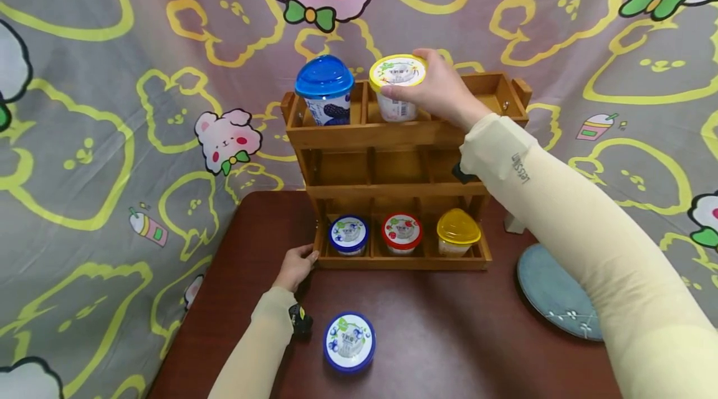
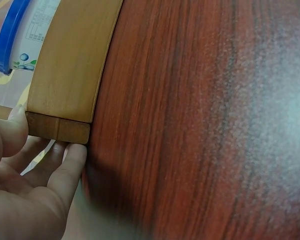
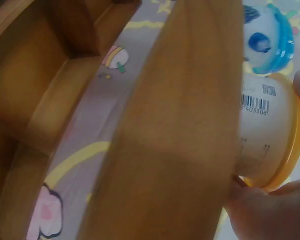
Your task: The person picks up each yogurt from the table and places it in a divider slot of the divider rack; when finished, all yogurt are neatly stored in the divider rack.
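Note:
A wooden three-tier shelf [image 1: 392, 137] stands on the table. My right hand [image 1: 443, 90] grips a white tub with a yellow-rimmed lid [image 1: 398, 106] by its lid, at the middle compartment of the top tier. In the right wrist view the front board hides the lower part of this tub [image 3: 262, 130]. My left hand [image 1: 295, 268] holds the bottom left corner of the shelf, thumb on one side of the board end [image 2: 60, 127] and fingertips on the other. A blue-lidded cup [image 1: 325, 90] sits in the top left compartment, beside the yellow-rimmed tub.
The bottom tier holds a blue-lidded tub [image 1: 349, 235], a red-lidded tub [image 1: 401, 234] and a yellow domed-lid cup [image 1: 458, 234]. Another blue-lidded tub [image 1: 349, 341] stands on the table [image 1: 426, 330] in front. A grey-blue plate [image 1: 552, 290] lies right, partly behind my right sleeve.

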Demonstrator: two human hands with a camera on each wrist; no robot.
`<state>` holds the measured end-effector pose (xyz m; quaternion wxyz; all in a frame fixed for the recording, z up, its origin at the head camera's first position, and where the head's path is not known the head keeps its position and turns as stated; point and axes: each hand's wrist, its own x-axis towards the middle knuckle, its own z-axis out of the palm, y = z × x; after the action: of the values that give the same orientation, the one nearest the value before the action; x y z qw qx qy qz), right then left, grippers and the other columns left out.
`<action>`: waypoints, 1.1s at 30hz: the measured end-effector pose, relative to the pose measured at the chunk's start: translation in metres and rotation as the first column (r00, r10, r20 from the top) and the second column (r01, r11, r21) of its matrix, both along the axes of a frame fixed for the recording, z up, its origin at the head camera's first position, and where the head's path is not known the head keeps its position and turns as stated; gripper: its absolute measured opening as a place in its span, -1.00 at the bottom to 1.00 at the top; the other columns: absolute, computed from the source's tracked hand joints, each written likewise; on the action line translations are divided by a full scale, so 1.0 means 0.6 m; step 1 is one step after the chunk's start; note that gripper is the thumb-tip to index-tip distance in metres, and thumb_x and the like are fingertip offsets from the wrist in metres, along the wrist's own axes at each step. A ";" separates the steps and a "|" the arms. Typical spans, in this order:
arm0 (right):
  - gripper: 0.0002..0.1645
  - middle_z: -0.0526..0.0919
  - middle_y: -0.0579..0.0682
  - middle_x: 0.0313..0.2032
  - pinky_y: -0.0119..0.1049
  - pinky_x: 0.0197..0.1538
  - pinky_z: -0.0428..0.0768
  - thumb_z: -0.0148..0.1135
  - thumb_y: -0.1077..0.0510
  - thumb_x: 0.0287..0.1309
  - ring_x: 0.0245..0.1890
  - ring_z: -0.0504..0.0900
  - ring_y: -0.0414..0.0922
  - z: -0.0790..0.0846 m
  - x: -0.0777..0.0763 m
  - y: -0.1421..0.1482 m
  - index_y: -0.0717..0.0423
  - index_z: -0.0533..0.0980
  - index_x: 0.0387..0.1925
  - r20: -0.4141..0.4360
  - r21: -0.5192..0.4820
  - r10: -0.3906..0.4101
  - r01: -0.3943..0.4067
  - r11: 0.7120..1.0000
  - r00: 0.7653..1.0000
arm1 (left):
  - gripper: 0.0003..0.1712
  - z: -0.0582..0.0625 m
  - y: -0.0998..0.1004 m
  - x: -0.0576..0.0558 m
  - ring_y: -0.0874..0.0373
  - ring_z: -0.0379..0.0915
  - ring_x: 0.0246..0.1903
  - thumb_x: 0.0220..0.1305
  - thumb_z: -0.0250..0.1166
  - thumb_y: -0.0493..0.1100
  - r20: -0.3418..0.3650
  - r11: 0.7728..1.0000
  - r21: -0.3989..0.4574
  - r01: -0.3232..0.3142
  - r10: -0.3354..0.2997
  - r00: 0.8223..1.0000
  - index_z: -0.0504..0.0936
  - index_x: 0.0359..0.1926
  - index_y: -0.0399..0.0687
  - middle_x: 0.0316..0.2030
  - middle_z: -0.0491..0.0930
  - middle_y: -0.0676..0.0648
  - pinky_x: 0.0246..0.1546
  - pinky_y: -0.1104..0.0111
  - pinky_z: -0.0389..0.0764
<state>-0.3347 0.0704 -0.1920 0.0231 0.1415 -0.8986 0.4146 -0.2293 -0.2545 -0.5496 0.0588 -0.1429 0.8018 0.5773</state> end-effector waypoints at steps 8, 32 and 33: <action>0.37 0.40 0.08 0.27 -0.08 0.25 0.36 0.36 -0.49 -0.07 0.12 0.39 0.01 -0.015 -0.009 0.014 0.02 -0.06 0.56 -0.048 0.117 0.049 -0.043 0.992 0.998 | -0.51 0.001 0.003 0.003 -0.24 0.45 0.16 0.48 0.11 -0.26 0.001 1.000 -0.013 0.003 -0.003 1.000 0.38 0.34 -0.41 0.22 0.44 -0.40 0.15 -0.01 0.49; 0.29 -0.14 -0.06 0.56 -0.01 0.47 0.05 0.06 -0.55 0.12 0.51 -0.09 -0.03 0.011 0.030 0.047 -0.09 -0.33 0.57 -0.019 0.142 0.050 -0.047 0.989 0.999 | -0.49 0.000 0.002 0.008 -0.26 0.41 0.19 0.51 0.08 -0.23 0.009 1.000 -0.024 0.013 -0.013 1.000 0.34 0.37 -0.39 0.25 0.41 -0.40 0.17 -0.04 0.47; 0.25 -0.09 -0.06 0.55 -0.01 0.47 0.06 0.06 -0.53 0.15 0.51 -0.07 -0.03 0.013 0.040 0.049 -0.12 -0.30 0.58 -0.042 0.126 0.047 -0.041 0.991 0.998 | -0.49 0.000 0.001 0.007 -0.25 0.41 0.19 0.51 0.08 -0.23 0.008 1.000 -0.024 0.013 -0.013 1.000 0.34 0.37 -0.39 0.25 0.41 -0.39 0.17 -0.04 0.47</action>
<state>-0.3105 0.0999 -0.1845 0.0254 0.1718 -0.9188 0.3544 -0.2249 -0.2538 -0.5497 0.0639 -0.1407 0.8093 0.5667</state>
